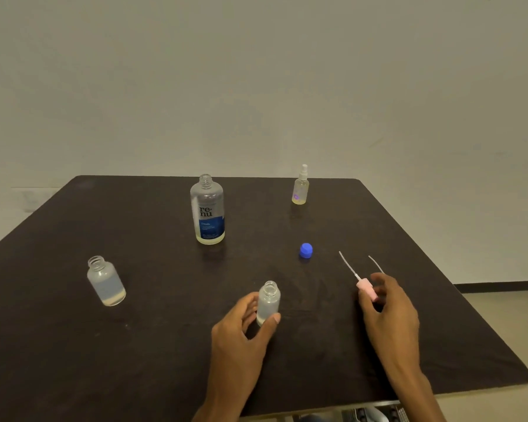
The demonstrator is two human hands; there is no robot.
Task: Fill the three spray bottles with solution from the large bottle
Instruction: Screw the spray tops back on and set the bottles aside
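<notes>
The left hand (244,324) grips a small frosted spray bottle (268,303) standing upright near the front of the dark table (134,345), thumb on one side and fingers curled round the other. Its neck is open and threaded, with no top on, and it looks partly filled with clear liquid, though the frosted wall makes the level hard to read. The right hand (387,303) pinches a pink spray top (367,287) whose thin dip tube points up and away; a second tube (375,263) lies just beside it, its head hidden behind the fingers. The large bottle (208,210), uncapped, blue-labelled and nearly empty, stands mid-table. Its blue cap (305,250) rests to the right. An open frosted bottle (105,281) stands at left, a capped yellowish one (301,187) at the far right.
</notes>
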